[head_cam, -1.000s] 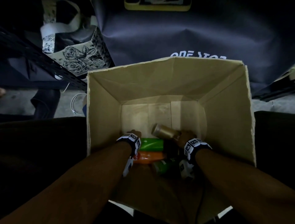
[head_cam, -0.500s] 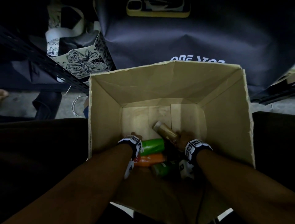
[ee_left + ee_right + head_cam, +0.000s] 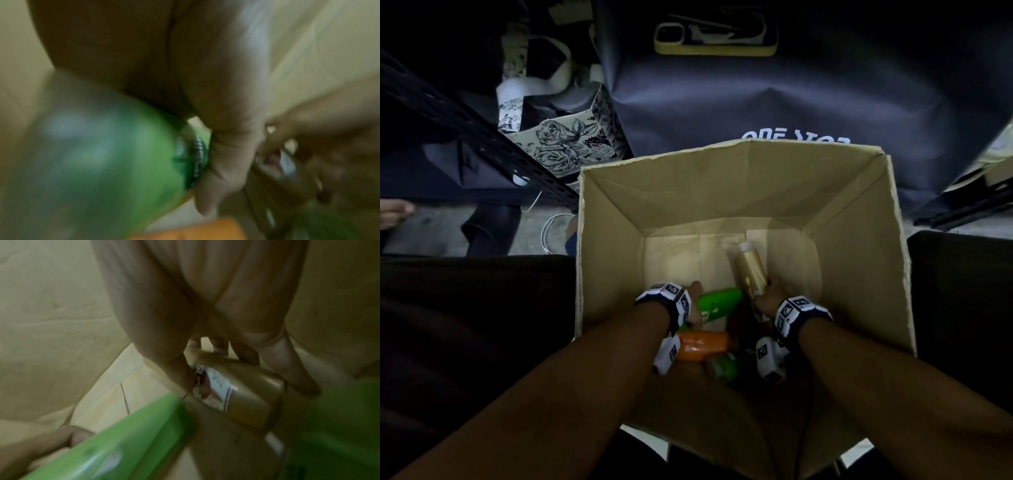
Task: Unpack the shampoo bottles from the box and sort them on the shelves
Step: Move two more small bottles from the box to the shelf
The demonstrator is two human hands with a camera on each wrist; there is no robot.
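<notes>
Both my hands are down inside an open cardboard box [image 3: 613,240]. My left hand [image 3: 694,301] grips a green bottle [image 3: 717,303] [image 3: 115,162] that lies sideways; the same green bottle [image 3: 115,444] shows in the right wrist view. My right hand [image 3: 768,298] holds a gold bottle [image 3: 748,270] [image 3: 246,391] tilted up off the box floor, fingers curled round its body. Below them lie an orange bottle [image 3: 703,344] and a second green bottle [image 3: 724,366] on the box floor.
A floral paper bag [image 3: 565,144] stands beyond the box's left corner, beside a dark perforated shelf rail [image 3: 465,126]. A dark printed sheet [image 3: 791,96] lies behind the box with a phone [image 3: 715,37] on it. A white cable [image 3: 551,229] lies on the floor.
The gold bottle has swung upward in my right hand, its end now pointing toward the far wall. The green bottle has lifted slightly with my left hand.
</notes>
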